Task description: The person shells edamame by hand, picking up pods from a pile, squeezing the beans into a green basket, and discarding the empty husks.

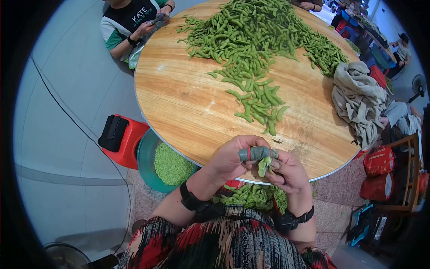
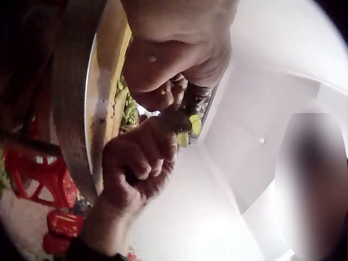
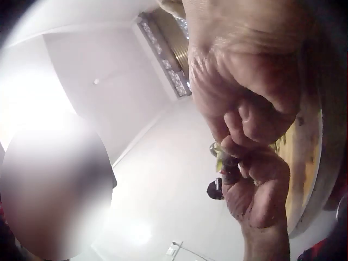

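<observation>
Over the near edge of the round wooden table, both hands meet around a green pod (image 1: 264, 166), also seen as a pale green piece (image 2: 194, 125) in the left wrist view. The left hand (image 1: 233, 157), its thumb in a grey wrap (image 1: 254, 154) with a red band, pinches the pod from one side. From the other side the right hand (image 1: 290, 171) pinches it with curled fingers. In the right wrist view the pod (image 3: 219, 157) shows between the fingertips of the two hands, partly hidden by them.
The wooden table (image 1: 179, 98) bears a large heap of green pods (image 1: 242, 36) and a grey cloth (image 1: 358, 98). Below its left edge are a teal basin of shelled beans (image 1: 172, 166) and a red stool (image 1: 130, 145). More pods (image 1: 251, 196) lie by the lap. Another person sits across.
</observation>
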### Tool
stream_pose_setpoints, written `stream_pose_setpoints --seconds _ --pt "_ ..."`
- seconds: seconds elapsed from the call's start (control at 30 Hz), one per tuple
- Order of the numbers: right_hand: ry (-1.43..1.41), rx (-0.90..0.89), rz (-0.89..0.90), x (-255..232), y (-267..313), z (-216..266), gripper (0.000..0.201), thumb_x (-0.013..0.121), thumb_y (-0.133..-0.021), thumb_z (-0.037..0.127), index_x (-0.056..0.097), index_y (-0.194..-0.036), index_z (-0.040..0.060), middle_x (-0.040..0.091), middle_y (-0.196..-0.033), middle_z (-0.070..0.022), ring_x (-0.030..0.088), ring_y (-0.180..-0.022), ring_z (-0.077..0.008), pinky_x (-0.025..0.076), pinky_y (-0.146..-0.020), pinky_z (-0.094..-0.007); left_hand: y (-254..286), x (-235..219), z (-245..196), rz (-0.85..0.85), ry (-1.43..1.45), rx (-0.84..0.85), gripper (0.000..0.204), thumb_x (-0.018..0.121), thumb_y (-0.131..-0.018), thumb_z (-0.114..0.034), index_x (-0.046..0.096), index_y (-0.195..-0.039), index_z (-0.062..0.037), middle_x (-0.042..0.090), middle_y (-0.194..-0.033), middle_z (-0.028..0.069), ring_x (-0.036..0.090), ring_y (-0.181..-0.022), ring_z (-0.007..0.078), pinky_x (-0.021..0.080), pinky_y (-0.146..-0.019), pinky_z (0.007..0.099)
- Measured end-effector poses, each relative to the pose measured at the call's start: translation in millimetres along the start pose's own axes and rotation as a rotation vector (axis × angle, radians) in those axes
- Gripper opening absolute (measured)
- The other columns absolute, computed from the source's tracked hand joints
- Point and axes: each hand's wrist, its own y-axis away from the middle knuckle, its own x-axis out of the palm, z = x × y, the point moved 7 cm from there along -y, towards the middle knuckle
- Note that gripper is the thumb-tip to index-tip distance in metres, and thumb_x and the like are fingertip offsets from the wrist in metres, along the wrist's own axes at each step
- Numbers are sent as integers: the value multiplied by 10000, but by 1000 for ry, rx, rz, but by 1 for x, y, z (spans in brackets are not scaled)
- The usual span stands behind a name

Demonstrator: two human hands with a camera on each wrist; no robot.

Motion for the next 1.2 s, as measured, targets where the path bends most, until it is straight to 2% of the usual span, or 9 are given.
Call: stream_pose_setpoints --seconds 0.1,0.17,0.4,0.5,0.57,0.7,0.8,0.9,1.2 --pt "28 -34 -102 -3 -3 1 147 523 -894 140 566 -799 36 488 -554 40 375 -447 -14 272 -406 -181 -1 -2 2 -85 -29 -53 117 634 -813 -103 585 -909 -59 577 -866 -7 465 -625 23 340 -508 143" --pt "662 -242 -325 -11 -1 19 137 505 -887 107 558 -789 27 509 -565 32 415 -463 -22 315 -420 -186 -3 -6 -10 -172 -580 143 119 643 -811 -101 559 -892 -75 561 -839 -24 460 -642 18 352 -530 149" --pt "702 -165 -341 -13 -9 16 128 509 -872 97 555 -793 8 508 -564 29 441 -492 -24 345 -433 -197 2 -26 -13 -258 -776 169 88 619 -812 -57 550 -865 -71 551 -810 -33 459 -666 10 350 -546 149" --pt "837 -126 -300 -5 -19 24 141 560 -857 135 561 -799 7 546 -561 -37 516 -476 -117 391 -437 -265 5 -31 -18 -324 -728 236 40 585 -820 -35 561 -842 -58 561 -792 -35 476 -653 13 353 -529 147" --pt "1422 -447 -748 -5 -9 57 169 620 -816 176 562 -818 18 584 -600 -129 581 -531 -278 443 -476 -365 8 -39 -17 -424 -548 133 67 557 -828 -26 612 -862 -44 575 -759 -31 484 -612 20 366 -509 163" --pt "1670 -378 -838 -9 -16 54 198 652 -761 171 539 -844 32 601 -675 -172 598 -626 -350 477 -543 -423 11 -25 -14 -346 -708 -74 139 562 -838 -48 655 -941 -48 577 -731 -28 466 -567 21 360 -493 169" --pt "1624 -333 -872 -14 -12 54 153 639 -757 119 549 -830 19 599 -692 -189 595 -633 -353 480 -554 -401 11 -3 -1 -55 -868 -245 214 597 -834 -83 641 -1038 -32 526 -634 -52 487 -617 34 426 -575 206" --pt "1307 -499 -808 -22 -3 57 129 627 -756 73 568 -841 -4 593 -650 -162 598 -573 -265 471 -545 -338 6 -9 -12 -160 -1032 161 229 608 -843 -107 635 -1064 -52 563 -751 -38 449 -587 5 320 -484 160" --pt "496 -215 -448 -7 -4 23 181 581 -871 165 555 -916 -8 537 -650 29 468 -559 -48 384 -503 -207 -5 -19 -6 -357 -273 128 201 588 -839 -57 606 -1036 -23 573 -810 -32 423 -585 10 270 -459 161"
